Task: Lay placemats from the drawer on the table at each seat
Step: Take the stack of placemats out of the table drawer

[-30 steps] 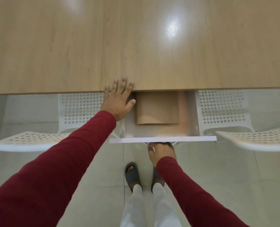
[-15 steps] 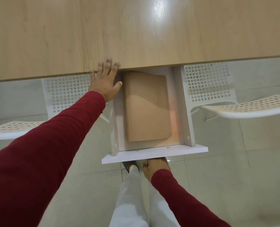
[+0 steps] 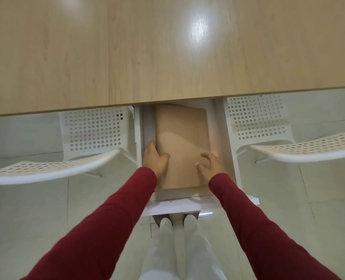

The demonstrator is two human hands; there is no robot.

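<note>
The white drawer (image 3: 222, 136) under the wooden table (image 3: 167, 57) stands pulled out in front of me. In it lies a stack of tan placemats (image 3: 182, 126), its top sheet bowed upward. My left hand (image 3: 155, 158) grips the stack's left edge, thumb on top and fingers tucked beside it. My right hand (image 3: 210, 164) rests on the right part of the top placemat with curled, spread fingers, holding nothing that I can see. The near left corner of the stack is hidden by my left sleeve.
A white perforated chair (image 3: 52, 168) stands left of the drawer and another (image 3: 309, 148) to its right, both tucked at the table's near edge. My legs in pale trousers stand just behind the drawer front (image 3: 177, 208), on a tiled floor.
The drawer has come fully out. My left hand left the table edge and took the stack's left edge. My right hand let go of the drawer handle and moved onto the top placemat.
</note>
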